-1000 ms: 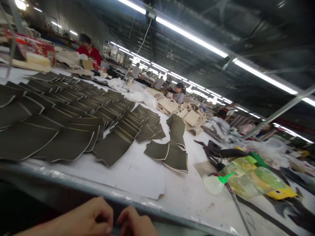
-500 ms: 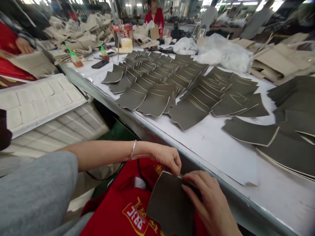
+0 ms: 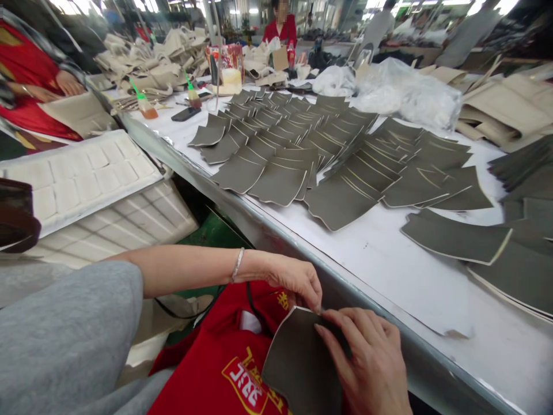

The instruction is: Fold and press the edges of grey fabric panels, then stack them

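While the right hand (image 3: 372, 349) pinches the piece (image 3: 298, 360), which extends toward the body, the left hand (image 3: 298, 278) sits at its top edge, hold unclear.

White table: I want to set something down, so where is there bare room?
Bare: the white surface between the metal edge and the dark pieces at right. Crowded: the middle, with overlapping dark rows; behind, clear plastic.

A workshop: long worktable (image 3: 415, 288), rows of dark cut panels (image 3: 279, 178), heaped beige pieces (image 3: 510, 106), co-workers (image 3: 30, 69) in red
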Motion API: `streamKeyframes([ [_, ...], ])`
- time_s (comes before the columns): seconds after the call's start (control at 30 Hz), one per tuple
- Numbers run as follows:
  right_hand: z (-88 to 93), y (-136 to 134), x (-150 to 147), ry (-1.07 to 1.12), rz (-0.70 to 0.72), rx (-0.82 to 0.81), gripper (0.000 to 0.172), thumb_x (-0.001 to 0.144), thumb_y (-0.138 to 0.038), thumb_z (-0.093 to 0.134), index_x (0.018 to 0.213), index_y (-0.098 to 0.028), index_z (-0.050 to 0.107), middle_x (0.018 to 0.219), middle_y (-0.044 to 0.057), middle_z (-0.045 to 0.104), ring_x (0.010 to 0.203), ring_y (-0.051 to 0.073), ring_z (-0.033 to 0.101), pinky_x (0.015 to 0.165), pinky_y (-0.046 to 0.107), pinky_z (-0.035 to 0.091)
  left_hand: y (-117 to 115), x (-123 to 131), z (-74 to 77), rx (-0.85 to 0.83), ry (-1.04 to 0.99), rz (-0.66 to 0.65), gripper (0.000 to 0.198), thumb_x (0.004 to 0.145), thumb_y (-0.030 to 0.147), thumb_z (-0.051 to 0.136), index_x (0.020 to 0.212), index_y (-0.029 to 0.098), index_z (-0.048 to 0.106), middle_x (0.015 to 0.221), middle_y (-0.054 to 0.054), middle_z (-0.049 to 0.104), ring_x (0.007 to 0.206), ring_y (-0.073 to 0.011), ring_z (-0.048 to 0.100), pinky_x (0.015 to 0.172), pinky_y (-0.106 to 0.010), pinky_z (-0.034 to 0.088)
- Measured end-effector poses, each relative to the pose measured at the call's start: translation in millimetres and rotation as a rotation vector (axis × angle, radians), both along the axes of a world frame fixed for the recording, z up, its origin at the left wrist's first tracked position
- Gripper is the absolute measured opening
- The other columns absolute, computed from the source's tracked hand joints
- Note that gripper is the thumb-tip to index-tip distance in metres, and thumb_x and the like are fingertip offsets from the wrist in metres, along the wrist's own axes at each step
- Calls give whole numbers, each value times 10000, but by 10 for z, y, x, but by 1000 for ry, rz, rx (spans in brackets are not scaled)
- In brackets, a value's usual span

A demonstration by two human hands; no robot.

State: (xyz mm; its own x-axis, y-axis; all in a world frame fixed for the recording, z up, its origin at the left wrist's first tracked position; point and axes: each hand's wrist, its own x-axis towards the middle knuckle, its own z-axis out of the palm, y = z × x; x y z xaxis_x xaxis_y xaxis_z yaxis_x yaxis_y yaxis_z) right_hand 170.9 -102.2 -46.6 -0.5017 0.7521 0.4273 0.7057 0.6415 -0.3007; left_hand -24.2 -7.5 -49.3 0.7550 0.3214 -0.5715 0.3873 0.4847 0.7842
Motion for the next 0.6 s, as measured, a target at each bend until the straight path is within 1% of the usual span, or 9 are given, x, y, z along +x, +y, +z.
streamKeyframes([
  [0.2,-3,-29,-36,21,-12,11,90,907,-225,582,991,-234,613,818,-14,637,751,161,576,757,366,312,-81,-13,51,35,6,41,117,564,222,647,631,127,632,556,8,594,536,-109,553,515,-206,458],
  [0.33,1,-45,-58,41,7,41,84,907,-219,590,989,-220,608,814,-5,638,752,161,572,733,358,313,-157,-20,115,140,-6,93,108,590,231,629,601,127,605,508,39,504,488,-69,442,462,-175,356],
  [0.43,-3,-50,-65,42,5,49,79,909,-205,587,987,-207,602,828,11,639,768,168,566,733,358,318,-174,-20,152,210,-4,85,87,612,206,612,593,123,595,494,46,470,476,-63,389,441,-181,296],
  [0.5,-17,-49,-63,40,1,52,91,914,-204,580,1003,-202,598,845,20,639,792,176,565,735,359,319,-174,-14,167,235,13,73,69,626,177,599,584,123,587,485,50,456,472,-64,378,440,-187,283],
  [0.6,-52,-54,-60,46,8,40,79,915,-207,577,992,-209,596,830,12,630,780,174,556,732,359,311,-186,-1,179,270,70,61,50,642,141,587,594,128,593,485,54,463,475,-69,395,453,-192,302],
])
